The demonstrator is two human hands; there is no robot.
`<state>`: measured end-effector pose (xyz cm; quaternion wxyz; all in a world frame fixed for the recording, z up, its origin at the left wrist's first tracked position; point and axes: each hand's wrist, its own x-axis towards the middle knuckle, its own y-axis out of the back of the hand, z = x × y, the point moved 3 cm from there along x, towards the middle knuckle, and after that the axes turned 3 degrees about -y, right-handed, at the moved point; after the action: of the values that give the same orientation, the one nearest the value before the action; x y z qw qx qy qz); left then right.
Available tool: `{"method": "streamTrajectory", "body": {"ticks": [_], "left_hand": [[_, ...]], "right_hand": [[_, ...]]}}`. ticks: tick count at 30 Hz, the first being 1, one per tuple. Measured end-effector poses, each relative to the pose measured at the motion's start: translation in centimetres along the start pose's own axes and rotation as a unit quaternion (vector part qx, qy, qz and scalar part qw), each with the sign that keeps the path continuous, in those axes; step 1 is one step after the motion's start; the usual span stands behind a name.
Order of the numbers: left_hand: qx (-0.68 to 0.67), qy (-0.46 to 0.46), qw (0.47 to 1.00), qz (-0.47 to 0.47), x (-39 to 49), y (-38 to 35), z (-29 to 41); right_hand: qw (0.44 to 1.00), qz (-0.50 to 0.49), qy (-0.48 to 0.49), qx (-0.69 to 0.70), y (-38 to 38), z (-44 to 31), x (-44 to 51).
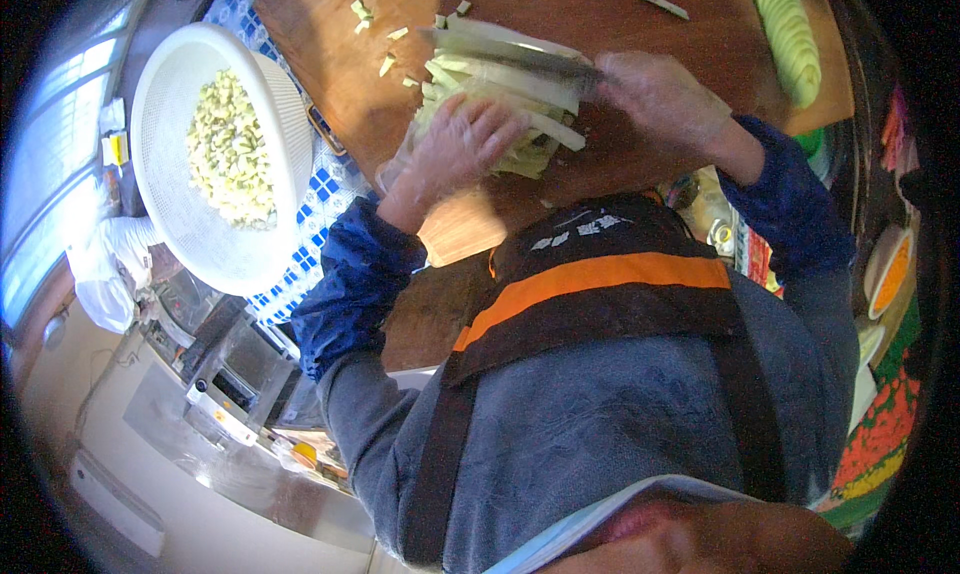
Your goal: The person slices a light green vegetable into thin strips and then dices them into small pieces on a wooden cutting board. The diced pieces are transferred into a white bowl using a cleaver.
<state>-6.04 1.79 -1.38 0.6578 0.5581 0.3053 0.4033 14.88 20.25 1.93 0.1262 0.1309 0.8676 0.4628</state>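
My right hand (pixel 664 97), in what looks like a clear plastic glove, grips the handle of a wide-bladed kitchen knife (pixel 517 52). Its blade lies across a bundle of pale green vegetable strips (pixel 480 71) on a brown wooden cutting board (pixel 337 41). My left hand (pixel 472 135), also in a clear glove, holds the strips down with curled fingers, close beside the blade. Small cut pieces (pixel 387 65) are scattered to the left of the bundle. Motion blurs the right hand, and the blade's lower edge is partly hidden among the strips.
A white plastic colander (pixel 289 116) of diced pale green vegetable (pixel 232 154) stands left of the board on a blue-and-white checked cloth (pixel 322 184). A row of overlapping green vegetable slices (pixel 787 41) lies at the board's right. A bowl of orange bits (pixel 892 270) is at far right.
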Motion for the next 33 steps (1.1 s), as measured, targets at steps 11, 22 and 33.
{"method": "streamTrajectory", "body": {"ticks": [11, 22, 33], "left_hand": [[0.008, -0.019, 0.999, 0.026, 0.2, 0.3, -0.1], [-0.016, -0.017, 1.000, 0.000, 0.1, 0.0, -0.3], [-0.109, 0.103, 0.975, 0.162, 4.8, 5.8, -5.0]], "right_hand": [[0.999, -0.006, 0.025, 0.020, -0.9, -0.2, -0.1], [0.990, 0.102, -0.045, -0.081, 2.0, 5.9, 2.8], [0.994, 0.097, -0.055, -0.008, 1.2, 3.9, -1.6]]}}
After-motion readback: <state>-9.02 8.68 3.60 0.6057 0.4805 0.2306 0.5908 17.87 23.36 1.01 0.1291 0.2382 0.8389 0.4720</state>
